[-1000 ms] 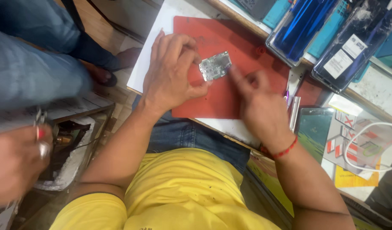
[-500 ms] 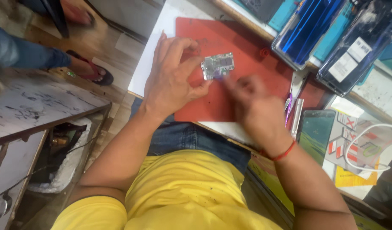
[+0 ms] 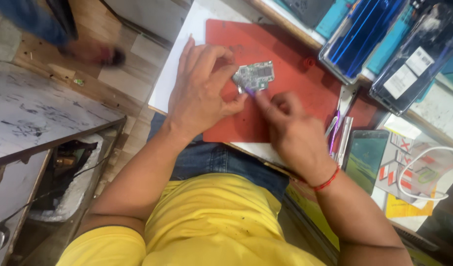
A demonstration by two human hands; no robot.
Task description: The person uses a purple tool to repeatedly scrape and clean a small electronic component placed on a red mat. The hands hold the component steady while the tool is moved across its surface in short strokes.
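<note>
Left hand [image 3: 202, 93]: thumb and fingers clamped on small green-grey circuit board [image 3: 254, 76], held just above red rubber work mat [image 3: 285, 64] on table [image 3: 179, 64]. Right hand [image 3: 295, 133]: fingers pinched together on thin purple-tipped tool [image 3: 249, 91], tip touching lower edge of board. Compared with half a second earlier: board tilted and turned slightly in left-hand grip; right hand moved closer, tool tip now at board edge rather than apart from it. Judged meaning: work at the board edge now under way, probably prying or cleaning; exact action not discernible. Beside mat, to the right: purple-handled tweezers and metal tools [image 3: 337, 133], dark smartphone [image 3: 367, 157], white cable [image 3: 423, 172]. Beyond mat: blue transparent trays [image 3: 359, 34].
</note>
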